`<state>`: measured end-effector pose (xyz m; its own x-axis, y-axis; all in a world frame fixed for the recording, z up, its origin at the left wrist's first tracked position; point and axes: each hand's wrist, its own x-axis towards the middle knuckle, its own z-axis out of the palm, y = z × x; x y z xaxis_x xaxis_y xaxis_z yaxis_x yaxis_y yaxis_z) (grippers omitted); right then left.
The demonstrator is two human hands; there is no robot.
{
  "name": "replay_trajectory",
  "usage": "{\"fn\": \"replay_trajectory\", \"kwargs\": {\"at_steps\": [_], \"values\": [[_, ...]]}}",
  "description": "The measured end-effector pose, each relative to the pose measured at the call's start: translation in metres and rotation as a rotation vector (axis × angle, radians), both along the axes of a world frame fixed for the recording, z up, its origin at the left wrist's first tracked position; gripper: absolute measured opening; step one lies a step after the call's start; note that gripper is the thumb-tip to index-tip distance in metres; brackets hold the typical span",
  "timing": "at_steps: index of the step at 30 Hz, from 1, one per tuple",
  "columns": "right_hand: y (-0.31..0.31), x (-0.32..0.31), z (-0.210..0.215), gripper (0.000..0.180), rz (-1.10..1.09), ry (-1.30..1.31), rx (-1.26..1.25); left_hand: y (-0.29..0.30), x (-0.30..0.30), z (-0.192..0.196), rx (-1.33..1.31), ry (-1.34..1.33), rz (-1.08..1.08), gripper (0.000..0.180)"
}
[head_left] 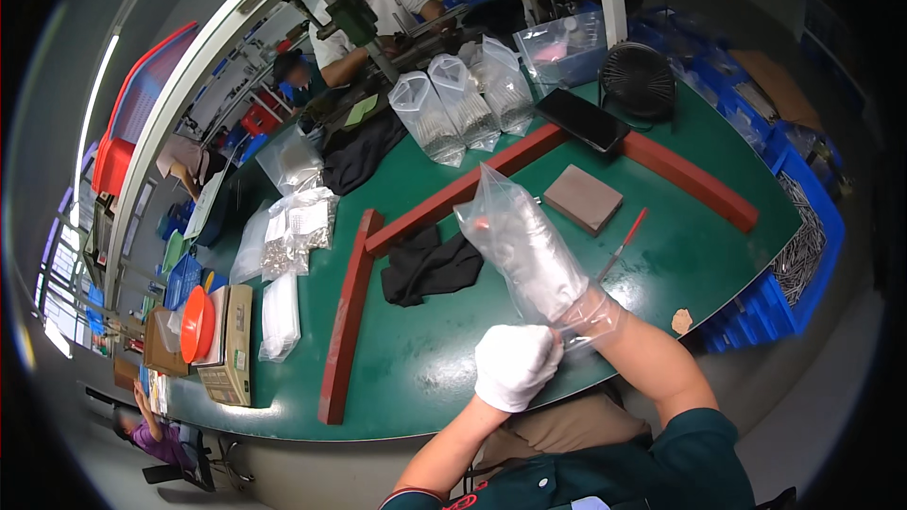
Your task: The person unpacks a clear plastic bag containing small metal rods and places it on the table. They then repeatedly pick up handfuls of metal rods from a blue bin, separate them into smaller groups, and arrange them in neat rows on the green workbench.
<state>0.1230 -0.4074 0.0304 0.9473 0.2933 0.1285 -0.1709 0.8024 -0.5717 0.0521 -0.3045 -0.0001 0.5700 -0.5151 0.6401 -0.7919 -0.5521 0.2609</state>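
Left hand in a white glove has its grip pinched shut on the lower edge of a clear bag, and the right hand is pushed up inside that bag, so I can't tell whether its fingers are apart or together. The bag sits tilted in the air over the near edge of the green table, stuffed with thin silvery pieces. Right behind it lie a black cloth and a long red bar that meets another red bar at a corner, fencing off the work spot. A brown block and a red-tipped pen lie just right of the bag. Further back stand three clear bags upright in a row, beside a dark tablet and a small black fan. Off to the left are more flat clear packets, a cardboard box and an orange bowl. Blue bins with metal rods hug the right edge. Another person works at a machine across the table.
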Motion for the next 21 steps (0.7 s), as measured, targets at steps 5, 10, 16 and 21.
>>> {"fn": "replay_trajectory", "kwargs": {"at_steps": [5,10,16,21], "values": [[0.001,-0.005,0.002,0.063,-0.082,-0.026,-0.155,-0.011,-0.018,-0.006,0.118,0.078,-0.033,0.017],[0.005,-0.014,0.012,0.068,-0.560,-0.279,-1.043,-0.011,-0.029,-0.021,0.091,0.001,-0.050,0.021],[0.005,-0.005,-0.005,0.091,-1.121,-0.664,-1.259,0.000,-0.021,-0.009,-0.073,0.396,-0.049,0.014],[0.010,-0.006,-0.011,0.090,-1.236,-0.712,-1.272,-0.002,-0.025,-0.005,-0.102,0.474,0.072,0.031]]}}
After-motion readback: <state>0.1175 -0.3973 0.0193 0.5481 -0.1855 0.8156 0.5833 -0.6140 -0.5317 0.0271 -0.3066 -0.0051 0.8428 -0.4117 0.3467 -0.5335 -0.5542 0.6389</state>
